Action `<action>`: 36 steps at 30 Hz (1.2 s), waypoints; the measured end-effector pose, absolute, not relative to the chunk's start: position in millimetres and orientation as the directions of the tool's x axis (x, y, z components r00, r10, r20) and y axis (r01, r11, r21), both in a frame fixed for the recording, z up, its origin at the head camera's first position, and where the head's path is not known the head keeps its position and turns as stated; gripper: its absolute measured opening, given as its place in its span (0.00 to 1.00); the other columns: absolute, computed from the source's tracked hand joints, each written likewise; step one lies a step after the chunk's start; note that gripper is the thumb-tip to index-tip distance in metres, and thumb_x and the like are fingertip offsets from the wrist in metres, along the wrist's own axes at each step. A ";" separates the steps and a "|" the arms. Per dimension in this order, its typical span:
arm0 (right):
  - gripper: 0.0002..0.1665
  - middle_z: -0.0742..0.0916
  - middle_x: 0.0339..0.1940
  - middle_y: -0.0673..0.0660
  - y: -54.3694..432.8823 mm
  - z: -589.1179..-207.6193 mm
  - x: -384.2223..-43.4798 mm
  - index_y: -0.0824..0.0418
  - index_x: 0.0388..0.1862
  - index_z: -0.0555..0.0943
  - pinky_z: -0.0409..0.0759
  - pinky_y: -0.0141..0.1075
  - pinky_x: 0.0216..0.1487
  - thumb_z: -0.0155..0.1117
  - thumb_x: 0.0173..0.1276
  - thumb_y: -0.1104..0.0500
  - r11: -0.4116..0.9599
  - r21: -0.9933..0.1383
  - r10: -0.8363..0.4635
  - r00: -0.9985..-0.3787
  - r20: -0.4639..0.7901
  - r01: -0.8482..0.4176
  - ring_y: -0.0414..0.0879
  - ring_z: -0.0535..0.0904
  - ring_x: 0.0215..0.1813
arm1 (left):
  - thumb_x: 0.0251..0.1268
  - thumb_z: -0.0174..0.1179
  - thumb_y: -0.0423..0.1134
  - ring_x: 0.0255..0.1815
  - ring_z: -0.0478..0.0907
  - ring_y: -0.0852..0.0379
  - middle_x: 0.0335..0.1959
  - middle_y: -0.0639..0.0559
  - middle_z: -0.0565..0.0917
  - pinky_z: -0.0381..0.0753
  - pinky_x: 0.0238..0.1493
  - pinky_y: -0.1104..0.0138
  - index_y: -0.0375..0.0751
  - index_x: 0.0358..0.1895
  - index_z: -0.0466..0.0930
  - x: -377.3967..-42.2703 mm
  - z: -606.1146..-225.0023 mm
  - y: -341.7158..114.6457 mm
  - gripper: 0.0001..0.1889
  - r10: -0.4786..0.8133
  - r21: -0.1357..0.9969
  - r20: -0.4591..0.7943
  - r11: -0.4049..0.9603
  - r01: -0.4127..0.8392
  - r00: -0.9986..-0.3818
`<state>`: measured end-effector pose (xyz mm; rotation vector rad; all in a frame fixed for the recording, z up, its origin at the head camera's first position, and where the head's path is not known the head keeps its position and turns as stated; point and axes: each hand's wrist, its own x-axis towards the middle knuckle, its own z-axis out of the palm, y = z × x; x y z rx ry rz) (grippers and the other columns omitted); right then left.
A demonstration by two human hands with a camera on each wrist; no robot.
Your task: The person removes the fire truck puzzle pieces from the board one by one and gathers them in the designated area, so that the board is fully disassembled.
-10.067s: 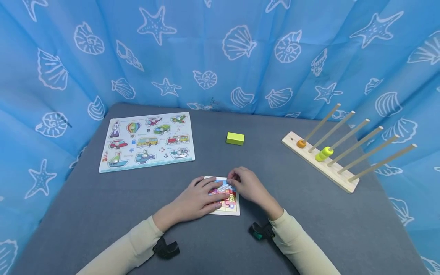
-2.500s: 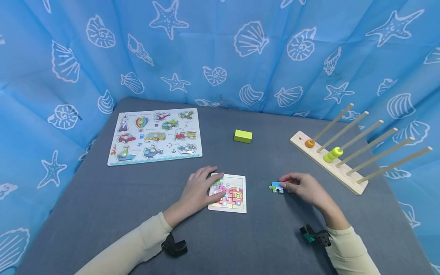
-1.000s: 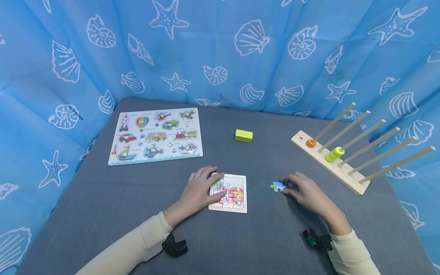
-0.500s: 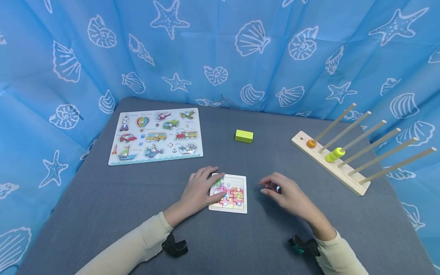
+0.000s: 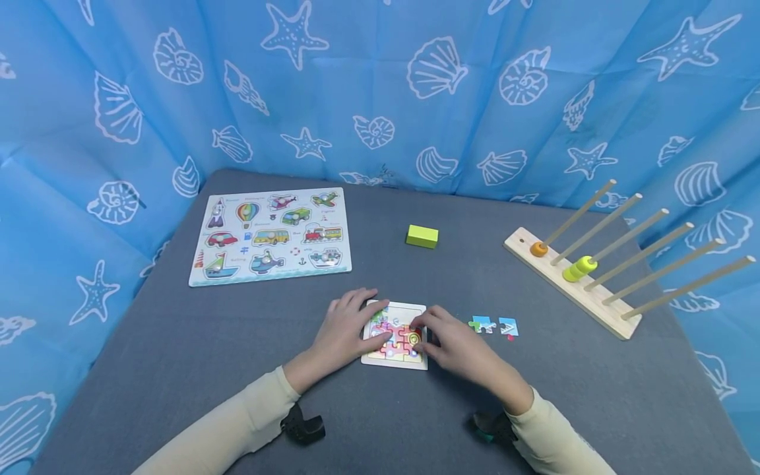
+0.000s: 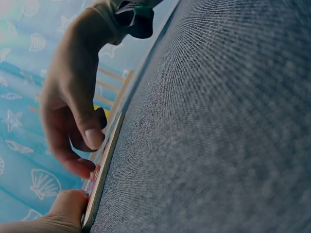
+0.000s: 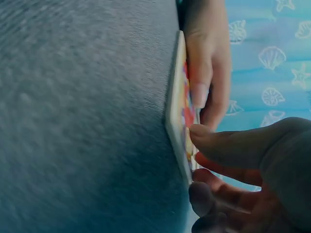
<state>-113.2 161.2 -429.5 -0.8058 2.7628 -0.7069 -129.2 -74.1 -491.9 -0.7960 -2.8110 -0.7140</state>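
A small square jigsaw puzzle (image 5: 386, 361) in a pale wooden frame lies on the grey table; a bare strip shows along its top. My left hand (image 5: 330, 336) rests on the puzzle's left side, thumb across the picture and index finger at the far edge. Over the right side is my right hand (image 5: 460, 348), its thumb (image 7: 206, 136) and index finger apart and touching or nearly touching the pieces. No held piece can be made out, though the hand hides part of the board. Two loose puzzle pieces (image 5: 484, 324) with blue on them lie right of it.
A vehicle peg puzzle board (image 5: 270, 235) lies at the back left. Behind the jigsaw stands a lime-green block (image 5: 422, 236). A wooden peg rack (image 5: 572, 290) with orange and yellow-green beads is at the right. A blue shell-patterned curtain (image 5: 368, 86) surrounds the table.
My right hand has left the loose pieces and moved left onto the jigsaw, uncovering both pieces. The left hand stays in place over the last seconds. Earlier, pieces also filled the puzzle's top strip.
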 end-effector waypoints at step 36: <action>0.10 0.79 0.38 0.52 151.1 -438.4 -124.4 0.58 0.42 0.80 0.74 0.36 0.36 0.67 0.62 0.65 0.738 -0.560 -0.478 -0.878 -0.040 -0.376 0.42 0.74 0.36 | 0.68 0.46 0.64 0.52 0.73 0.59 0.52 0.57 0.79 0.71 0.44 0.60 0.67 0.58 0.79 -123.0 -482.6 -71.6 0.21 0.824 0.103 0.366 0.426 0.899 -0.432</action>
